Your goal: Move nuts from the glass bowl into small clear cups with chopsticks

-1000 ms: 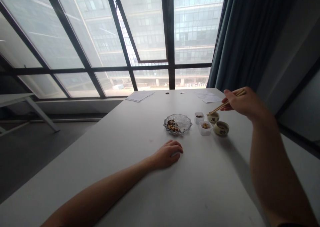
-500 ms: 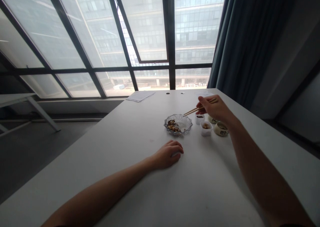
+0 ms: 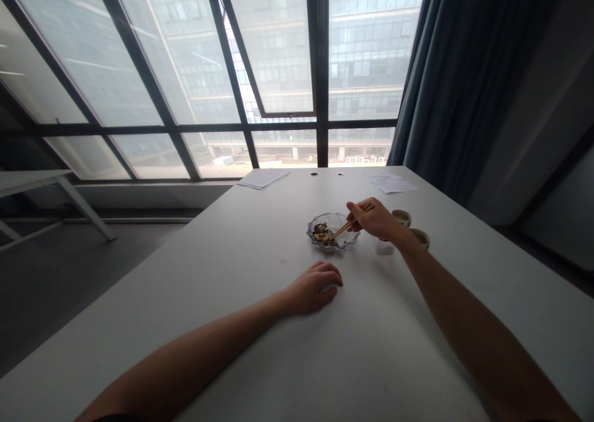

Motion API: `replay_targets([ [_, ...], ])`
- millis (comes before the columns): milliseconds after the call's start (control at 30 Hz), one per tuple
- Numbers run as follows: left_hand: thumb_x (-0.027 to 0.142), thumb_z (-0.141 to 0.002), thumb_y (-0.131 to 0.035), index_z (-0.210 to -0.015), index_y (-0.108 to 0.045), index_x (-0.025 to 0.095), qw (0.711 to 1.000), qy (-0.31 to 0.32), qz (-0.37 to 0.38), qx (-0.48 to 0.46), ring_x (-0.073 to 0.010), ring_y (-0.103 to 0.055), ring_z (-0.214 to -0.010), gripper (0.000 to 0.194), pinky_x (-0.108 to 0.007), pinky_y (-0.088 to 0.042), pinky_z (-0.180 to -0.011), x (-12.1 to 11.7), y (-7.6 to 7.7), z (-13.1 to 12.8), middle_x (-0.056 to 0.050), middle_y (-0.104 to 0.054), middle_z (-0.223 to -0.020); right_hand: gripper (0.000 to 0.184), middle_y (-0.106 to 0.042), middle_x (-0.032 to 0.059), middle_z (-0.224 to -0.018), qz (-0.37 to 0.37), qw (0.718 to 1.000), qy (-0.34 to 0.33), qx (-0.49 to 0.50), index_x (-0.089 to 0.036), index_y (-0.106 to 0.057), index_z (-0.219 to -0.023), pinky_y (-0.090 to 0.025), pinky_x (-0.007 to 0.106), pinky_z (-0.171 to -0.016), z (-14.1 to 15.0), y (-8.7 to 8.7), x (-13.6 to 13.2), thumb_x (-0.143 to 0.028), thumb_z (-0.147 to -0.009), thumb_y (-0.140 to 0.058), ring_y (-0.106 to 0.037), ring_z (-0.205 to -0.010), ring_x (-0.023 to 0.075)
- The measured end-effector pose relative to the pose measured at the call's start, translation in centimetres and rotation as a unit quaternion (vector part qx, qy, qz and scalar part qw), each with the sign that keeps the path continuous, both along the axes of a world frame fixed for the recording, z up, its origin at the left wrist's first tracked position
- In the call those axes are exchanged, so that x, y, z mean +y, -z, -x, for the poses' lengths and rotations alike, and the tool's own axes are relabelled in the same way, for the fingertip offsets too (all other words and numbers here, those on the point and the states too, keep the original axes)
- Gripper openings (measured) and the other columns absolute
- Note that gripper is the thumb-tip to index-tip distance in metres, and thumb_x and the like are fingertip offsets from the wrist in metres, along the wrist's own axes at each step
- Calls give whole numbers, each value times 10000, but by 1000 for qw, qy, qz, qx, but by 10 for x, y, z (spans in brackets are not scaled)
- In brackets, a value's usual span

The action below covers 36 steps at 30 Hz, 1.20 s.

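My right hand point(image 3: 374, 219) grips a pair of wooden chopsticks point(image 3: 347, 226), and their tips reach down into a cut-glass dish point(image 3: 347, 225) of mixed nuts point(image 3: 320, 234). I cannot tell whether the tips hold a nut. My left hand point(image 3: 315, 289) rests on the white table point(image 3: 260, 273) in a loose curl, holding nothing, a little in front of the dish. Just right of the dish, a small white square cup point(image 3: 384, 247) is partly hidden by my right wrist. Behind it stand two small ceramic bowls point(image 3: 401, 218) point(image 3: 420, 238).
Sheets of paper point(image 3: 263, 179) point(image 3: 393, 185) lie at the far end of the table, which stands against a tall window with dark frames. A dark curtain hangs at the right. Another white table point(image 3: 28, 177) stands at the far left.
My right hand has moved left and down from above the bowls to the glass dish, carrying the chopsticks into it. It now hides the white cups. My left hand has stayed in place.
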<state>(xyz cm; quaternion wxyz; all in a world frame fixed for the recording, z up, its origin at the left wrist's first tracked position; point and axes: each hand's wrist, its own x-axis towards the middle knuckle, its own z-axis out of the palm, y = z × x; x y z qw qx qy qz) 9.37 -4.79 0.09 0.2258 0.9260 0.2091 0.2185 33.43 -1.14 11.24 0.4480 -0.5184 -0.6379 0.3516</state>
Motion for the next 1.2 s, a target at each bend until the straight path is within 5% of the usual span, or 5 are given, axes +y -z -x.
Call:
replay_targets([
  [333, 189, -946, -608, -1103, -717, 233, 1000, -1, 1, 0, -247, -600, -1143, 196, -377, -484, -1082, 1, 6, 12, -83, -688, -1187, 466, -765, 127, -700, -56, 987, 140, -61, -186, -725, -703, -654, 339, -551, -42, -54, -45, -602, -910, -689, -765, -598, 249],
  [500, 202, -954, -603, -1103, -716, 228, 1000, -3, 1, 4, -250, -602, -1144, 189, -383, -485, -1080, 4, 6, 19, -91, -689, -1186, 445, -765, 129, -699, -38, 976, 184, -109, -187, -733, -718, -641, 363, -517, -65, -61, -55, -596, -892, -710, -762, -590, 268],
  [667, 218, -960, -603, -1103, -718, 226, 1000, 0, 0, 7, -251, -606, -1140, 184, -383, -488, -1076, 2, 4, 22, -94, -691, -1180, 428, -765, 130, -709, -66, 981, 168, -72, -189, -741, -732, -654, 373, -541, -50, -63, -54, -595, -870, -740, -760, -586, 268],
  [933, 188, -941, -610, -1094, -713, 224, 1000, -2, -4, -3, -250, -605, -1134, 188, -377, -489, -1070, 1, 2, 10, -86, -691, -1178, 431, -786, 124, -790, -59, 997, -4, -54, -163, -766, -766, -637, 301, -577, -5, -40, -32, -583, -863, -755, -770, -651, 238],
  [1200, 173, -942, -602, -1103, -707, 228, 1000, 2, -8, -3, -239, -596, -1123, 200, -360, -485, -1064, 3, 1, 1, -69, -683, -1183, 419, -756, 97, -670, -22, 991, -63, -112, -153, -745, -716, -593, 261, -555, 0, -3, -4, -535, -890, -744, -773, -668, 246],
])
